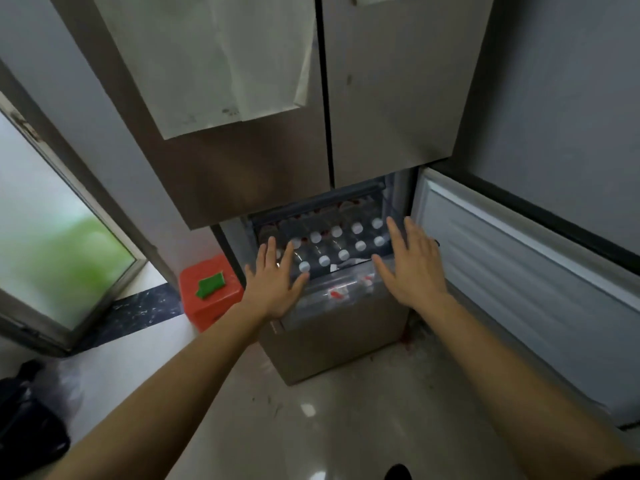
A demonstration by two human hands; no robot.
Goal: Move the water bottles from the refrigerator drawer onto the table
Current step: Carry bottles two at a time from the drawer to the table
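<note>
The refrigerator drawer (332, 341) is pulled out at the bottom of the fridge. It holds several clear water bottles (343, 254) with white caps, standing upright in rows. More bottles with red-and-white labels (341, 291) lie under clear wrap at the drawer's front. My left hand (275, 284) hovers over the drawer's left front corner, fingers spread, holding nothing. Over the right side of the drawer, my right hand (414, 263) is likewise spread flat and empty. No table is in view.
The lower right fridge door (526, 271) stands swung open to the right. An orange stool (209, 292) with a green item (209, 285) on it stands left of the drawer. A glass door (52, 237) is at the left, a dark bag (27, 420) on the floor.
</note>
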